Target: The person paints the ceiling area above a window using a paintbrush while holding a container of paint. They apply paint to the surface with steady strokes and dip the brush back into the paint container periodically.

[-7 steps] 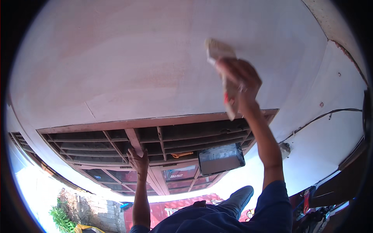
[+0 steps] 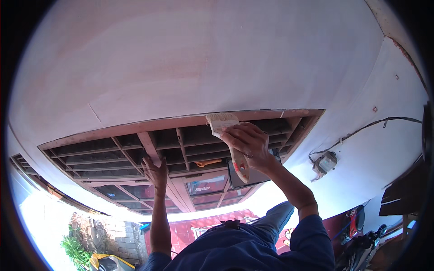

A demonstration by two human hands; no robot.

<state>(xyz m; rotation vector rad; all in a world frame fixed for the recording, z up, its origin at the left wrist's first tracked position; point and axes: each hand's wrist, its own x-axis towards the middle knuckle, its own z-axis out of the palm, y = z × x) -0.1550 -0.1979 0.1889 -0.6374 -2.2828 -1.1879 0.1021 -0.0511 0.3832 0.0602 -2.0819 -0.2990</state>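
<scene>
My right hand [image 2: 244,142] grips a wide paintbrush [image 2: 219,118] with white-coated pale bristles, which meet the pinkish top rail of a wooden louvred vent frame [image 2: 117,128] in the white painted wall [image 2: 203,58]. My left hand [image 2: 154,169] is wrapped around a vertical bar of that frame, left of centre. Behind my right hand, a dark rectangular tray [image 2: 251,178] hangs at the frame's lower part, partly hidden. An orange-handled tool [image 2: 208,163] lies among the slats beside it.
Panelled window sashes [image 2: 202,184] sit below the vent. A cable runs along the right wall to a grey fitting [image 2: 324,163]. My leg [image 2: 278,217] shows low, above a red tiled floor [image 2: 178,230]. A motorbike [image 2: 366,241] stands bottom right; plants [image 2: 74,248] are bottom left.
My right hand has brought the brush down and leftward from the wall to the frame's top rail. My left hand stays on the bar. The view has shifted slightly.
</scene>
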